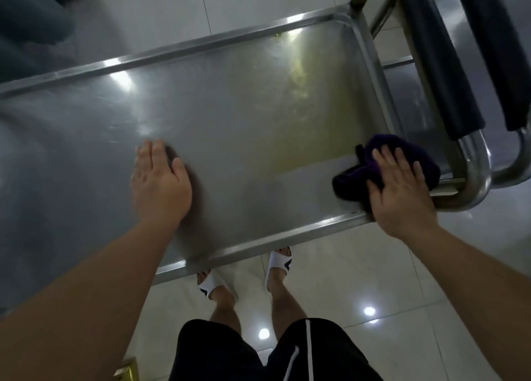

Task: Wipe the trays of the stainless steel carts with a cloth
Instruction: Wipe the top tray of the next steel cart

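Here the right hand (pixel 402 191) presses flat, fingers straight, on the dark cloth (pixel 382 162) at the tray (pixel 258 139)'s near right corner, while the open left hand (pixel 159 179) rests mid-tray, so the unwiped length stretches leftward.

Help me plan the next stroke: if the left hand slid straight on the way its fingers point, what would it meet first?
Probably nothing until the tray's far rim. The left hand lies flat on the tray, fingers pointing away from the person, with only bare steel ahead. The cloth sits off to the right under the right hand.
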`<state>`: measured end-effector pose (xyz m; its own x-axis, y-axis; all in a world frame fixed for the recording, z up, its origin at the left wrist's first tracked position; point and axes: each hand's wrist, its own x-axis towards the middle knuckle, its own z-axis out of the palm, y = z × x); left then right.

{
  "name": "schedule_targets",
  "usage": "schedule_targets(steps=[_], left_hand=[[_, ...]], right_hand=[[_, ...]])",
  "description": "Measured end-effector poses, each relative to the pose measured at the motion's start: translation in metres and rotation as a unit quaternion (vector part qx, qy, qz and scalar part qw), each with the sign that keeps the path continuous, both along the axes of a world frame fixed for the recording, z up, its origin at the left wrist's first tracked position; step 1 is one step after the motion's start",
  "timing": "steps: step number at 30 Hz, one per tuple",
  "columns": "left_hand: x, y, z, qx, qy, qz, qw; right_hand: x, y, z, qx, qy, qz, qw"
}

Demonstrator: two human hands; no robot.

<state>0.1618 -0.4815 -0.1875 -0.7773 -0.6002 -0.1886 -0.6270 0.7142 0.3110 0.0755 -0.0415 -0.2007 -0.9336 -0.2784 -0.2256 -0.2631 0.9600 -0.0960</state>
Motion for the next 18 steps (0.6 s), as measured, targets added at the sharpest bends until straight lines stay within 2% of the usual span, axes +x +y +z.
schedule_targets(steps=[6,9,13,15,18], left_hand=[[-0.006,-0.002,-0.02,-0.05,0.017,-0.007,0.999],[-0.006,-0.003,-0.027,-0.056,0.035,0.0,0.998],[-0.005,-0.004,-0.029,-0.058,0.04,0.0,0.997],[-0.005,-0.005,-0.031,-0.058,0.041,0.001,0.997],[-0.006,-0.008,-0.032,-0.047,0.044,0.0,0.998]], right_hand=[[0.015,-0.029,-0.004,-0.022,0.009,-0.127,0.992],[0.032,-0.069,0.001,-0.032,0.019,-0.129,0.991],[0.083,-0.161,0.002,-0.075,-0.004,0.052,0.996],[0.094,-0.21,-0.001,-0.1,-0.016,0.164,0.981],[0.079,-0.262,-0.003,-0.079,-0.043,0.308,0.947]])
